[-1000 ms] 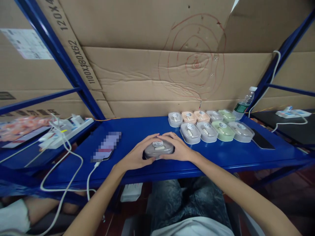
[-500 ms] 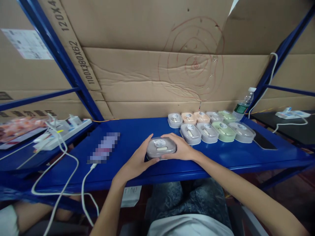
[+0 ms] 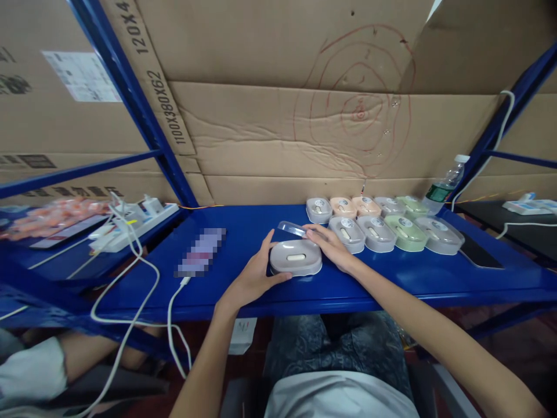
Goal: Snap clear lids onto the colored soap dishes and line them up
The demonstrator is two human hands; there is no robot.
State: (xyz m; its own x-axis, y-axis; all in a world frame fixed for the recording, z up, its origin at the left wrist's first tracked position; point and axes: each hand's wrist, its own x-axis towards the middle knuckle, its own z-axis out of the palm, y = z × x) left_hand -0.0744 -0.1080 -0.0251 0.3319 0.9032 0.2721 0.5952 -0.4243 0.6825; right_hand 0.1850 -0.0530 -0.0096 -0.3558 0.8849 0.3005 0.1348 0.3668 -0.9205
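On the blue shelf in front of me sits a grey oval soap box (image 3: pixel 286 249), uncovered, with a small white oval piece (image 3: pixel 296 256) in its middle. My left hand (image 3: pixel 255 275) is closed round the box's left side, thumb along the front and fingers at the back. Tilted above the rear of the box is its clear lid (image 3: pixel 290 228), gripped at the right end by my right hand (image 3: pixel 331 246). Just beyond that hand stand two rows of lidded boxes (image 3: pixel 375 233) in grey, peach and green, most with round labels on top.
A phone (image 3: pixel 201 251) with a white cable (image 3: pixel 172 299) lies on the left of the shelf (image 3: pixel 243 217). A water bottle (image 3: pixel 446 183) and a dark flat device (image 3: pixel 481 252) are on the right. Another person's arm (image 3: pixel 89 354) shows at lower left.
The clear lid has come off the grey soap box and is raised in my right hand. My left hand stays on the box. The view has shifted slightly left.
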